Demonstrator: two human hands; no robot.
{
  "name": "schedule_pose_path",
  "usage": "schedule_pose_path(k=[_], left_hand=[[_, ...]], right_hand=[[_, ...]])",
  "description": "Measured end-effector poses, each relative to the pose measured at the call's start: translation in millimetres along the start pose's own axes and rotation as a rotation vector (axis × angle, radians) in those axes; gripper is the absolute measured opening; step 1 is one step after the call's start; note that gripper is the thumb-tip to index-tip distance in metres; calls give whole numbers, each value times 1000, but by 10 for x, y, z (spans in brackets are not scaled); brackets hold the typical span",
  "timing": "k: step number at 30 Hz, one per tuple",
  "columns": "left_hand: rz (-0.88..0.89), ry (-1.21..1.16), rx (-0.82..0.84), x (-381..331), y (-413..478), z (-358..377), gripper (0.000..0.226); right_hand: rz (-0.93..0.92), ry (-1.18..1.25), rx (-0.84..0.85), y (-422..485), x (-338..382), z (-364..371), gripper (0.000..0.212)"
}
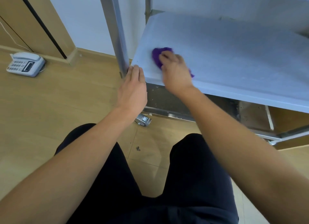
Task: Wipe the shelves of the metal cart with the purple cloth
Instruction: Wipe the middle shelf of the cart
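I've got both bare forearms reaching forward, wide apart at the elbows and drawing in toward the hands. Left hand (133, 88) lies back up, wrist straight, fingers straight and together, tips against the post (121, 39); its thumb I can't see. Right hand (175, 70) sits further forward, slightly blurred, palm down, fingers curled over the bunched cloth (156, 55) and pressing on it.

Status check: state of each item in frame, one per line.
Cloth: bunched, on the shelf under the right hand.
Right hand: holds the cloth to the shelf, motion-blurred.
Left hand: fingers straight, resting on the shelf corner by the post.
Shelf: level, cloth near its front left.
Phone: on the floor, handset cradled.
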State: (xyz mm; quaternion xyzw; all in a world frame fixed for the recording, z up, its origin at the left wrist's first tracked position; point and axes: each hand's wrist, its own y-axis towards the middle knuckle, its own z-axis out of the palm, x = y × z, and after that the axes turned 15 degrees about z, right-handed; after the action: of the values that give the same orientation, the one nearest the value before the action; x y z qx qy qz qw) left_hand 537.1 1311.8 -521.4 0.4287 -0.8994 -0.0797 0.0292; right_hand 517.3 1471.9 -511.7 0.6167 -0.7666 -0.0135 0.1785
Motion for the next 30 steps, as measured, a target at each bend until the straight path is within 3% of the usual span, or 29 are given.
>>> schedule_pose_path(k=[2, 5, 7, 9, 12, 14, 18, 21, 24, 25, 27, 30], left_hand=[[-13, 20, 10, 1, 14, -16, 61], [-26, 30, 12, -7, 49, -60, 56], [-36, 43, -16, -33, 88, -84, 46], [-38, 33, -81, -60, 154, -90, 38], [25, 2, -155, -84, 332, -66, 40], [51, -26, -138, -100, 475, -63, 41], [5, -86, -85, -81, 652, -23, 40], [9, -107, -120, -28, 652, 4, 40], [39, -103, -147, -27, 665, 9, 40], [41, -102, -148, -39, 685, 11, 40], [27, -104, -151, -49, 733, 23, 38], [2, -95, -157, -39, 759, 52, 35]], right_hand=[[-144, 88, 46, -82, 184, 80, 44], [-151, 202, 154, 32, 77, 33, 41], [-43, 186, 166, 205, -167, -33, 41], [182, 108, 134, 412, -486, -60, 44], [454, -19, 66, 528, -543, -43, 51], [339, -12, 55, 507, -276, 42, 54], [-131, 146, 172, 582, -252, 63, 45], [-32, 155, 151, 777, -763, -52, 44], [398, -31, 47, 942, -1174, 0, 46], [461, -50, 35, 978, -1148, 44, 45], [368, -28, 46, 1020, -873, 156, 44], [74, 22, 95, 961, -383, 255, 46]])
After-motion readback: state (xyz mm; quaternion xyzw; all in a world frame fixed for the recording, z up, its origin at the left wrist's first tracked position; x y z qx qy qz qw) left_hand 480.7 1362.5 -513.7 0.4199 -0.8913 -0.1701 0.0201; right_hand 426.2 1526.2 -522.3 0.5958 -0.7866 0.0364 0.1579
